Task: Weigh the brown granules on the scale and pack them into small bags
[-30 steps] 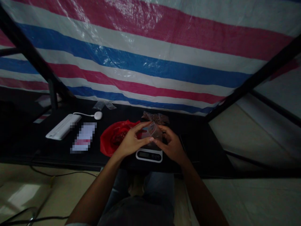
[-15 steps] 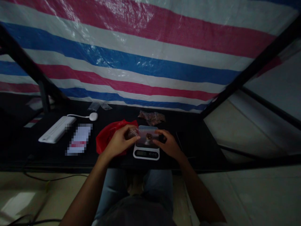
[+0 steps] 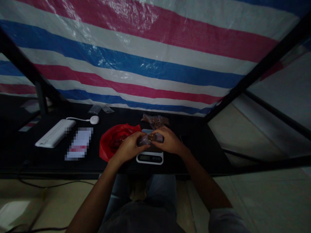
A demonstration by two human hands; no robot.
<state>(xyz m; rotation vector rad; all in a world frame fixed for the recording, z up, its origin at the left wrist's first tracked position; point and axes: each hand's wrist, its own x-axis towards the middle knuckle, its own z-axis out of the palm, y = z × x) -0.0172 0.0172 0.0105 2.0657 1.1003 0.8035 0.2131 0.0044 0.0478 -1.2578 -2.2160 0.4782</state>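
Observation:
A small clear plastic bag point(image 3: 145, 140) with a little clump of brown bits showing at its middle is stretched between my hands. My left hand point(image 3: 131, 147) is closed on the bag's left side, and my right hand point(image 3: 169, 139) grips its right side with thumb and fingers. Directly beneath is a white digital kitchen scale point(image 3: 150, 158), its display facing me and its plate partly covered by hands and bag. To the left lies an open red plastic bag point(image 3: 107, 142) with small brownish pieces inside. My left hand overlaps its right edge.
Filled clear bags point(image 3: 157, 121) of brown bits lie behind the scale. On the left are a white power strip point(image 3: 55, 133), a round white plug point(image 3: 94, 120) on a cable, and a blurred-out phone-like slab point(image 3: 80, 142). Flat clear bags point(image 3: 100, 109) lie near the striped sheet point(image 3: 145, 61).
Both hands have come closer together, and the clear bag with the brown bits is now lifted between them above the scale. The red bag's mouth shows wider.

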